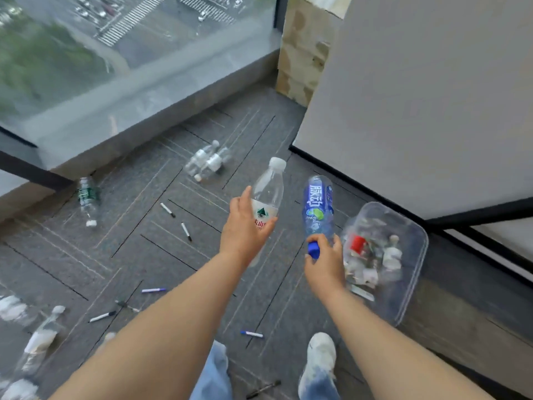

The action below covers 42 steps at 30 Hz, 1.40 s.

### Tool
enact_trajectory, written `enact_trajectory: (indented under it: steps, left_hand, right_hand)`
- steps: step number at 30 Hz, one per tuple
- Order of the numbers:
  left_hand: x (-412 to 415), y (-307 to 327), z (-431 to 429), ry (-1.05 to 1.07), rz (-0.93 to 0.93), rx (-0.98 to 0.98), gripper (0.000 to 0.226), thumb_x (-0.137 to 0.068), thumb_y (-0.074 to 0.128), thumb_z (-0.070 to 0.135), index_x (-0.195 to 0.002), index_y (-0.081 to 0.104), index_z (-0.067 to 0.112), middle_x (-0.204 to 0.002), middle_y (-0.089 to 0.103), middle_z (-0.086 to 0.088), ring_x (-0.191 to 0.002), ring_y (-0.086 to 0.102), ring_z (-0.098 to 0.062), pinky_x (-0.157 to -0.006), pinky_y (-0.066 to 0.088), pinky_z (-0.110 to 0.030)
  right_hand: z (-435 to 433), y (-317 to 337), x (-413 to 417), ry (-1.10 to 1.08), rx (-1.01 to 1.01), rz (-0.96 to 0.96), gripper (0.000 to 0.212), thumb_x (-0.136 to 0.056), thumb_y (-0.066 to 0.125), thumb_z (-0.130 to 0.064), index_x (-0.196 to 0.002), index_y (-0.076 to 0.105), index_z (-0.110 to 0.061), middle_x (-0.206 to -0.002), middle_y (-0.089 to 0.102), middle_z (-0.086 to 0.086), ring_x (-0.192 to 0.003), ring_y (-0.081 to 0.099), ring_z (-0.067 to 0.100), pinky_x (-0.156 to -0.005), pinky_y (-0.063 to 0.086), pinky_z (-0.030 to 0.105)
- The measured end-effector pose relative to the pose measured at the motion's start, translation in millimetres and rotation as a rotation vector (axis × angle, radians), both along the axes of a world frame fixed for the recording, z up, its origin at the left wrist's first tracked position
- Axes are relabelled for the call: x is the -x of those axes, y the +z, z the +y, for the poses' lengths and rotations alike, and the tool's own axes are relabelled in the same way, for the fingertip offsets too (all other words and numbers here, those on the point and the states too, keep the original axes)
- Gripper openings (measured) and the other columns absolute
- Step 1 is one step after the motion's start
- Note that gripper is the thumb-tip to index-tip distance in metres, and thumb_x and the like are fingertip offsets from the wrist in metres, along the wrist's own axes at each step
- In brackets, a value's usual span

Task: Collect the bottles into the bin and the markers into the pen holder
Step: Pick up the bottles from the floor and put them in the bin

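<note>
My left hand grips a clear bottle with a white cap, held upright above the floor. Just left of the bin, my right hand holds a blue-labelled bottle by its blue cap end, bottom pointing up. The clear plastic bin sits on the floor at the right with several bottles inside. More bottles lie on the carpet: a green-labelled one, a cluster near the window, and several at the lower left. Markers lie scattered on the floor.
A glass window with a low sill runs along the far side. A white wall with black skirting stands on the right behind the bin. My shoe and jeans show at the bottom. No pen holder is in view.
</note>
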<state>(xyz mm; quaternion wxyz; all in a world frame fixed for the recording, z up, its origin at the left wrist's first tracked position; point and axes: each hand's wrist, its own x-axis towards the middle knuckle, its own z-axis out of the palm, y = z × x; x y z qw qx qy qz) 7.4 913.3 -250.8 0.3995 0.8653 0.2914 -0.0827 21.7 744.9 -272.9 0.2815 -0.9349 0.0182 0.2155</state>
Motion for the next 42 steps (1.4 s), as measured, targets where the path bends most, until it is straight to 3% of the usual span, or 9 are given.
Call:
enact_trajectory:
  steps: [5,10,19,25,27,31,34,37,42]
  left_hand:
    - [-15.6,-25.1,-125.0,-0.116,0.085,0.046,0.082,-0.086,0.059,0.045,-0.148,0.011,0.022,-0.138,0.031,-0.004,-0.113,0.053,-0.025,-0.084,0.048,-0.038]
    - [-25.0,-34.0,-205.3,-0.208,0.106,0.075,0.082,-0.086,0.059,0.045,-0.148,0.011,0.02,-0.143,0.028,-0.005,-0.117,0.051,-0.025,-0.084,0.047,-0.037]
    - [-39.7,-30.6,-280.7,-0.358,0.135,0.111,0.082,-0.087,0.057,0.048,-0.148,0.014,0.016,-0.15,0.029,-0.006,-0.133,0.039,-0.023,-0.103,0.038,-0.038]
    - [-47.8,-33.6,-308.6,-0.396,0.243,0.437,0.077,-0.095,0.033,0.05,-0.147,-0.017,0.025,-0.16,-0.004,-0.003,-0.148,0.004,-0.021,-0.119,0.011,-0.042]
    - [-43.4,-36.6,-305.9,-0.361,0.248,0.503,0.074,-0.097,0.03,0.049,-0.147,-0.018,0.025,-0.16,-0.003,-0.002,-0.148,0.004,-0.021,-0.119,0.01,-0.041]
    - [-31.6,-44.7,-287.7,-0.286,0.235,0.335,0.065,-0.096,0.043,0.038,-0.149,0.013,0.014,-0.153,0.031,-0.005,-0.137,0.037,-0.023,-0.113,0.032,-0.041]
    - [-24.2,-45.4,-267.8,-0.315,0.286,0.184,0.041,-0.094,0.048,0.026,-0.132,0.045,0.011,-0.121,0.062,-0.009,-0.107,0.06,-0.026,-0.091,0.049,-0.037]
    - [-18.5,-39.4,-243.3,-0.276,0.269,0.169,0.027,-0.093,0.047,0.02,-0.115,0.057,0.009,-0.099,0.068,-0.012,-0.093,0.063,-0.03,-0.078,0.05,-0.036]
    - [-11.6,-28.4,-175.0,-0.17,0.209,0.137,0.02,-0.092,0.047,0.019,-0.102,0.062,0.008,-0.094,0.069,-0.013,-0.092,0.061,-0.03,-0.079,0.046,-0.033]
  right_hand:
    - [-136.5,-17.9,-9.2,-0.168,0.103,-0.055,0.03,-0.08,0.058,0.003,-0.103,0.06,-0.016,-0.148,0.024,0.016,-0.128,0.04,0.037,-0.098,0.045,0.04]
    - [-218.2,-24.4,-13.2,-0.123,0.232,0.194,0.039,-0.09,0.053,-0.018,-0.127,0.056,-0.032,-0.16,-0.009,0.006,-0.137,0.025,0.036,-0.112,0.03,0.035]
    - [-271.0,-21.7,13.5,-0.218,0.14,0.263,0.028,-0.091,0.054,-0.017,-0.118,0.061,-0.012,-0.139,0.042,0.008,-0.126,0.04,0.03,-0.104,0.037,0.034]
    - [-291.0,-16.4,7.7,-0.331,0.104,0.264,0.026,-0.09,0.053,-0.014,-0.115,0.058,-0.012,-0.128,0.048,0.009,-0.116,0.048,0.03,-0.097,0.046,0.043]
    - [-293.1,-15.3,6.3,-0.326,0.106,0.256,0.024,-0.09,0.053,-0.014,-0.113,0.057,-0.012,-0.127,0.049,0.009,-0.114,0.049,0.029,-0.094,0.048,0.045]
    - [-289.5,-16.6,7.6,-0.301,0.125,0.268,0.028,-0.091,0.051,-0.014,-0.118,0.056,-0.012,-0.128,0.049,0.008,-0.115,0.049,0.028,-0.094,0.048,0.042]
    - [-276.7,-17.7,8.1,-0.263,0.123,0.287,0.029,-0.091,0.05,-0.014,-0.12,0.056,-0.012,-0.13,0.05,0.007,-0.114,0.051,0.027,-0.092,0.047,0.038]
    - [-254.8,-17.0,6.4,-0.223,0.118,0.316,0.027,-0.091,0.048,-0.014,-0.117,0.056,-0.012,-0.126,0.056,0.006,-0.107,0.056,0.026,-0.086,0.048,0.033]
    - [-186.4,-8.4,-5.3,-0.157,0.112,0.332,0.025,-0.092,0.047,-0.015,-0.115,0.057,-0.014,-0.115,0.062,0.008,-0.094,0.057,0.025,-0.079,0.047,0.031]
